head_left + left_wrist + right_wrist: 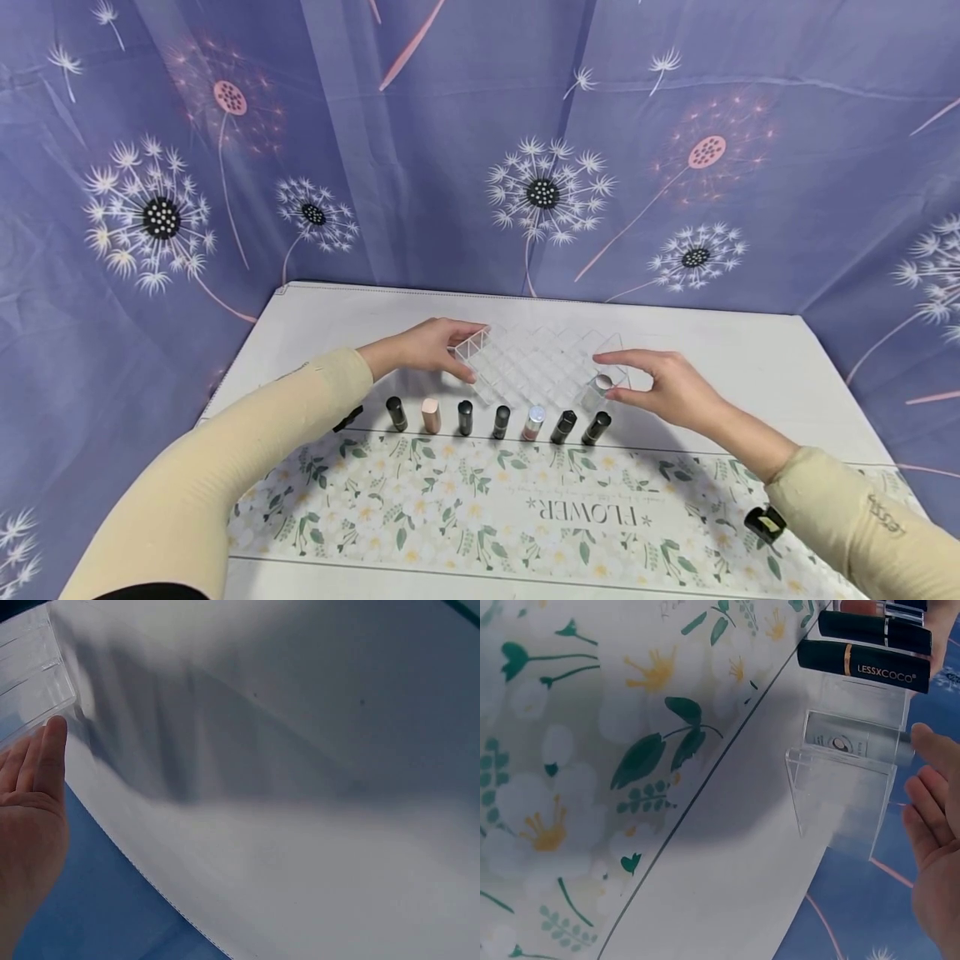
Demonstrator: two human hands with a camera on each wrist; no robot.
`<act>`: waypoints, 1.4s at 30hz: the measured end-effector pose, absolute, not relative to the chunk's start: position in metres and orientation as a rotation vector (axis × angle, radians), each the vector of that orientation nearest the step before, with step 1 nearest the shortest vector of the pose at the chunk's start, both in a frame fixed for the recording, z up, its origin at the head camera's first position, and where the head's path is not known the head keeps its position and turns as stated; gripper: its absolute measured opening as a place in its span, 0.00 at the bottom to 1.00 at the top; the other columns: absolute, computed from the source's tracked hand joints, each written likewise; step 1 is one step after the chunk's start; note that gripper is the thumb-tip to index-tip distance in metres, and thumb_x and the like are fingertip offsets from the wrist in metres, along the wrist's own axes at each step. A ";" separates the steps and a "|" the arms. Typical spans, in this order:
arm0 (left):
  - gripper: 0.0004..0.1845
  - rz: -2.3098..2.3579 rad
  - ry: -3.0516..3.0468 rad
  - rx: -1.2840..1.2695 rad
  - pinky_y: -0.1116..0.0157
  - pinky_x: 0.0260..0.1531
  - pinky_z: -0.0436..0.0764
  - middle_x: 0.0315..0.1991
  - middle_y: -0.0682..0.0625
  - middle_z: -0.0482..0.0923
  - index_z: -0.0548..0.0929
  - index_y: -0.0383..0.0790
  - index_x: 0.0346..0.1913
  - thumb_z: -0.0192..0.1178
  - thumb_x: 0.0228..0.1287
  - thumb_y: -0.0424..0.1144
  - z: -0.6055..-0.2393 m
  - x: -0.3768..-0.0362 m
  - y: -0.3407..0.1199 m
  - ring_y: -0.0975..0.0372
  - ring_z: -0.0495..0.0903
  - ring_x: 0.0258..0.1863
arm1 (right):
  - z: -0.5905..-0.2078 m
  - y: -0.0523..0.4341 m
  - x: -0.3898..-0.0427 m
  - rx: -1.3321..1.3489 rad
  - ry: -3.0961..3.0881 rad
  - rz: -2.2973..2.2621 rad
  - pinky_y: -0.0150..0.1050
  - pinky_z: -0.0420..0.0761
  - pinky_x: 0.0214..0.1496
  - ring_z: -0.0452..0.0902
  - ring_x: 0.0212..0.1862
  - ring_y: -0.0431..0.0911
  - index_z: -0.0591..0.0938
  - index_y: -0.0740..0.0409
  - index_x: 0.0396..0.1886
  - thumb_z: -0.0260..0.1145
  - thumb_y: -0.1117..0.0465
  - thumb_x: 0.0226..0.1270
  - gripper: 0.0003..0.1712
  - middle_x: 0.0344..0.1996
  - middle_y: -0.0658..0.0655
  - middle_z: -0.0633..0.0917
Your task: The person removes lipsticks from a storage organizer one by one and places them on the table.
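Observation:
A clear plastic lipstick organizer (536, 367) with many slots stands on the white table. My left hand (435, 346) holds its left end, thumb at the front corner and fingers at the back; in the left wrist view the fingers look straight against its edge. One lipstick with a silver end (603, 382) stands in the organizer's front right slot. My right hand (675, 387) spreads thumb and forefinger around that right end. In the right wrist view a fingertip is at the end of this lipstick (862, 739); whether it touches is hard to tell.
In front of the organizer stands a row of several lipsticks: mostly black tubes (465, 417), one rose-gold (431, 415) and one with a silvery cap (534, 422). A floral mat (450, 508) lies nearer me. A blue dandelion curtain (450, 167) hangs behind the table.

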State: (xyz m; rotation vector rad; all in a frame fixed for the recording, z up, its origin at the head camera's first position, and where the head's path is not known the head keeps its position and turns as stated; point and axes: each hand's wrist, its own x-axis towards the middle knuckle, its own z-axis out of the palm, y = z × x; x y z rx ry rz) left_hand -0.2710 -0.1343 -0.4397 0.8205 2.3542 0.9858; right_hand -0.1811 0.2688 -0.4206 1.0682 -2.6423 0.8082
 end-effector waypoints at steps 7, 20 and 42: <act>0.52 0.998 2.347 0.819 0.59 0.76 0.70 0.79 0.45 0.68 0.65 0.38 0.83 0.82 0.59 0.38 -0.440 -0.272 -0.134 0.51 0.72 0.76 | -0.425 0.266 -0.180 1.079 -2.646 0.795 0.53 0.89 0.52 0.89 0.56 0.55 0.88 0.55 0.61 0.83 0.70 0.57 0.31 0.55 0.53 0.92; 0.51 1.013 2.337 0.830 0.59 0.76 0.71 0.79 0.45 0.68 0.65 0.38 0.83 0.81 0.59 0.37 -0.439 -0.270 -0.135 0.51 0.72 0.76 | -0.429 0.265 -0.179 1.111 -2.620 0.803 0.53 0.88 0.54 0.90 0.51 0.47 0.89 0.56 0.58 0.81 0.74 0.58 0.27 0.46 0.45 0.92; 0.52 0.999 2.347 0.832 0.59 0.76 0.70 0.78 0.45 0.70 0.65 0.39 0.83 0.82 0.58 0.39 -0.442 -0.273 -0.135 0.51 0.73 0.76 | -0.410 0.263 -0.181 1.174 -2.534 0.833 0.26 0.79 0.34 0.90 0.46 0.46 0.89 0.57 0.56 0.80 0.75 0.57 0.26 0.43 0.47 0.93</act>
